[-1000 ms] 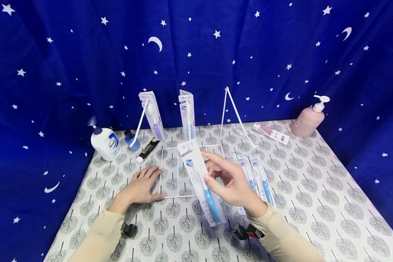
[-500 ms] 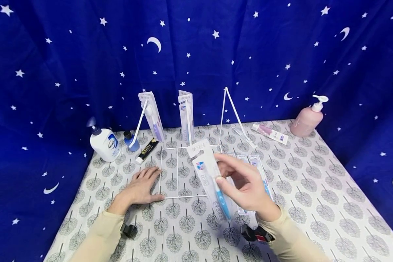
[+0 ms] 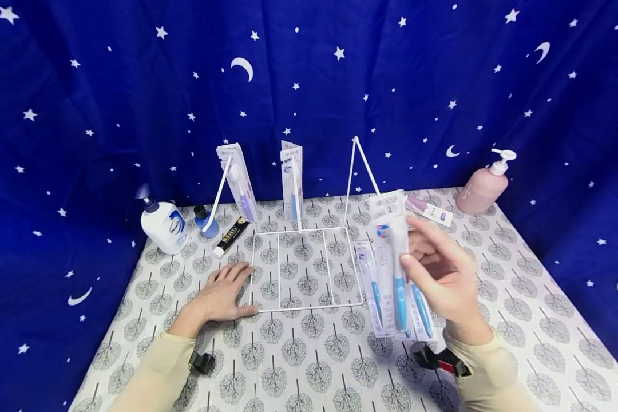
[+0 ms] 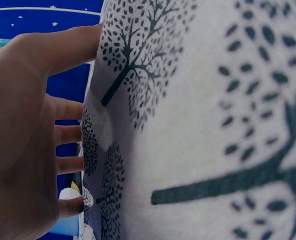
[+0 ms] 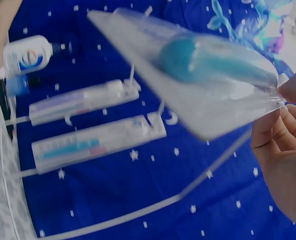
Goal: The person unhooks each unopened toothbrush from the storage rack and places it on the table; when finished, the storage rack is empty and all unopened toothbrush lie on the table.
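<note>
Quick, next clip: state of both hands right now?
Left hand: open, resting at the left edge of the white wire-frame rack.
Right hand: holding a blue-handled toothbrush in clear plastic packaging, pinched between thumb and fingers.

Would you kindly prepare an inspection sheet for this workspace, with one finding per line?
Surface: tree-print cloth.
Job's things: held pack with a blue-handled toothbrush; flat packs right of the white rack; left packs and middle packs hang from its arms.
Clutter: white bottle, blue bottle and black tube at left; pink-white tube and pink bottle at right.
Left hand: rests, fingers spread, at the rack's left edge.
Right hand: pinches the held pack.
Cables: nothing seen.
Surroundings: blue curtain with white stars and moons.
</note>
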`<state>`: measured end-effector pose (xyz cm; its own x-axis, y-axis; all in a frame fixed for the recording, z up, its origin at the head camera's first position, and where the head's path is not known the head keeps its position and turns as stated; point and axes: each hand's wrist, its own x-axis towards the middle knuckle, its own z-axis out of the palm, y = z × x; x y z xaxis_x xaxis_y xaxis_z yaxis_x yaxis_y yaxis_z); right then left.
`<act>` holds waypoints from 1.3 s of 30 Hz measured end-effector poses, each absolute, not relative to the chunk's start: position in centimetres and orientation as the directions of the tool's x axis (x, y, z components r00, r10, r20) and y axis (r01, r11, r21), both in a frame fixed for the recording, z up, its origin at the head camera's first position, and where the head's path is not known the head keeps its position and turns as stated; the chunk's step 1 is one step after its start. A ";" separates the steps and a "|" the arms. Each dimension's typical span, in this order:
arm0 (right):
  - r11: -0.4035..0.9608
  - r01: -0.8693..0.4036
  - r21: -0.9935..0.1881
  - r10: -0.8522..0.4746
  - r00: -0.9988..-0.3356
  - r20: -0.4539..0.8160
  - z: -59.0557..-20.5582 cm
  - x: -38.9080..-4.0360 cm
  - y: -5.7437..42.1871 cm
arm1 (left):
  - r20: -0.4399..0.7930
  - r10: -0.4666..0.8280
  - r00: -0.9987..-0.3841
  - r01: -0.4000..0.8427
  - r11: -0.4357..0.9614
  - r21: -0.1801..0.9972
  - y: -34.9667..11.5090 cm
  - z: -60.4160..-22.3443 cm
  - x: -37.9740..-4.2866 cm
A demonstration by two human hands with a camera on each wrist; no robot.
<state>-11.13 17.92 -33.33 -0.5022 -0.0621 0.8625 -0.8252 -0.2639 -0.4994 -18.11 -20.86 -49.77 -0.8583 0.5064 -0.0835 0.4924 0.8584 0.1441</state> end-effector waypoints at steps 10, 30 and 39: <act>-0.298 -0.745 -0.597 0.067 -0.640 0.765 -35.5 -12.9 23.1 | -0.082 0.507 -0.858 0.492 0.858 0.146 -20.9 -49.9 -18.1; 0.265 -0.368 -0.891 0.122 -0.904 0.410 -43.3 -16.6 30.5 | -0.077 0.511 -0.856 0.496 0.855 0.150 -20.8 -50.0 -18.1; 0.547 -0.172 -0.819 0.096 -0.959 0.266 -46.7 -17.5 32.8 | -0.078 0.509 -0.857 0.494 0.856 0.154 -20.8 -49.9 -18.2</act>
